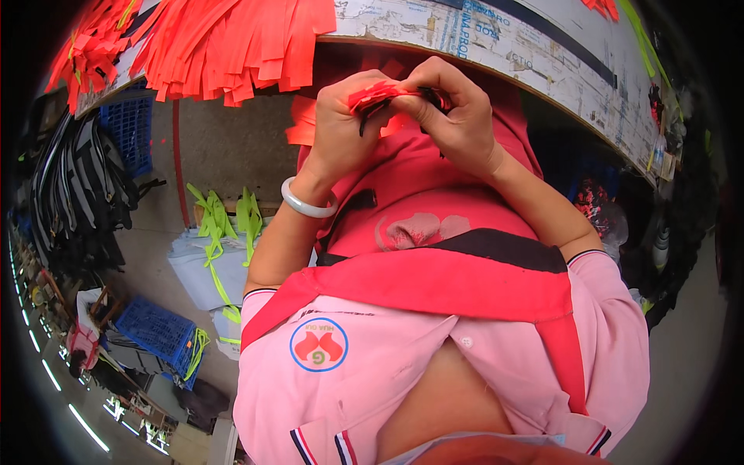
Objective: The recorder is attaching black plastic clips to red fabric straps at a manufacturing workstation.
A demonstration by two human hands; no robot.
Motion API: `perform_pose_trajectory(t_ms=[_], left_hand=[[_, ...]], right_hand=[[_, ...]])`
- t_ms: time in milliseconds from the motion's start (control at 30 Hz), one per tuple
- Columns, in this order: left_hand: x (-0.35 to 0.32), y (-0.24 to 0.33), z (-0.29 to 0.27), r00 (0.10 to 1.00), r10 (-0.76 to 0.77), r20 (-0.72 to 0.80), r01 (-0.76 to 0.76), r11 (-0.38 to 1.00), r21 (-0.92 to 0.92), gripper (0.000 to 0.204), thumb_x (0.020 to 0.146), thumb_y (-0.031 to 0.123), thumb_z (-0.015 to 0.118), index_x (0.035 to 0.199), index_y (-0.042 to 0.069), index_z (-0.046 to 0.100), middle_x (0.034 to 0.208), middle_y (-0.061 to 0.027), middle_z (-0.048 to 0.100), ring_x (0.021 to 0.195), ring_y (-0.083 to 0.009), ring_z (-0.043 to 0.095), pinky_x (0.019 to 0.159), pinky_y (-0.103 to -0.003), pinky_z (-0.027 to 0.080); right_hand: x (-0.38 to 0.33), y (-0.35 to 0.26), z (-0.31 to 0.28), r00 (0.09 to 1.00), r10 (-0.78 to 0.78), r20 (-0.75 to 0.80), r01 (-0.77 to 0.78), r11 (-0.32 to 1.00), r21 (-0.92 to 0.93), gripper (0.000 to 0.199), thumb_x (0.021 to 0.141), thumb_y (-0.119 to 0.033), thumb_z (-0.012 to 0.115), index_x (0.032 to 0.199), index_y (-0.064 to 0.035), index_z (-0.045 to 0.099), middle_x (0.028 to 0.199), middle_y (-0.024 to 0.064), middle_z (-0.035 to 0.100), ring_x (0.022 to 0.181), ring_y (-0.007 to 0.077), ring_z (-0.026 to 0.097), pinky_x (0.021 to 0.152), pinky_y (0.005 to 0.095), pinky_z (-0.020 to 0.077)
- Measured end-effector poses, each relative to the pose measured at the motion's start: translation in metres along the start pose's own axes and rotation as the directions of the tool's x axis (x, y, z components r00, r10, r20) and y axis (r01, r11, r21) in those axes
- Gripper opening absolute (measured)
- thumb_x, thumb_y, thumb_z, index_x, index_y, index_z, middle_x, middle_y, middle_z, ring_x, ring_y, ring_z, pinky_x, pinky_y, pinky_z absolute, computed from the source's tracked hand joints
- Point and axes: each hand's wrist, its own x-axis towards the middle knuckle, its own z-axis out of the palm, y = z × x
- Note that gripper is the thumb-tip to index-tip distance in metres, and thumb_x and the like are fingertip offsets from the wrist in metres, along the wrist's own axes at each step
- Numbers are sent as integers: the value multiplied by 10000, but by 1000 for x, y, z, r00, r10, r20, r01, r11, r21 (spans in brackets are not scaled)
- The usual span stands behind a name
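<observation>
My left hand (341,128), with a pale bangle (308,200) on its wrist, is closed round a small bundle of bright orange-red fabric strips (373,94). Dark pieces show along the bundle's lower side. Against its right end presses my right hand (459,116), thumb and finger pinched together. A black piece sticks out between those fingers; whether it belongs to the bundle is hidden. Both hands are over my red apron (434,186), just short of the table edge. More orange-red strip ends (302,122) hang behind my left wrist.
A worn white table (403,23) curves across the far side. A thick pile of orange-red strips (240,46) hangs over its edge. On the left are blue crates (126,132), black and grey strips (77,194), and yellow-green strips (213,217) on pale sheets (194,267).
</observation>
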Motion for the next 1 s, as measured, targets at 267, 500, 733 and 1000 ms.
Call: perform_pose_trajectory(t_ms=[267, 500, 733, 1000], left_hand=[[16, 3, -17, 995, -82, 61, 85, 995, -48, 219, 838, 5, 678, 1057, 5, 669, 892, -13, 656, 744, -72, 578, 662, -222, 476], [9, 2, -17, 982, -185, 41, 189, 970, -150, 69, 870, 35, 665, 917, 0, 628, 832, 3, 618, 753, -62, 564, 672, -220, 472], [6, 28, -2, 998, 53, 35, -53, 999, 1, 23, 881, -6, 628, 891, 3, 609, 840, -9, 570, 675, -58, 494, 588, -202, 400], [-22, 59, -26, 990, 43, -131, -46, 999, -25, 39, 857, 8, 666, 890, -7, 650, 813, -38, 615, 707, -100, 551, 627, -228, 437]], right_hand=[[10, -14, -15, 967, 252, 24, -252, 968, -1, 176, 833, -130, 732, 934, -6, 660, 830, 19, 614, 766, 69, 535, 683, 229, 435], [8, -9, -12, 958, 260, 121, -252, 965, -79, 177, 810, -134, 750, 896, -9, 659, 813, 30, 614, 726, 86, 535, 662, 230, 428], [-13, 33, 13, 976, 10, 218, 15, 993, -115, 131, 817, -50, 675, 939, -31, 631, 878, 113, 607, 786, 256, 594, 718, 301, 479], [127, -20, 5, 931, 324, 168, -359, 895, 266, 310, 928, -287, 615, 721, -68, 539, 545, -53, 397, 429, 24, 338, 391, 205, 266]])
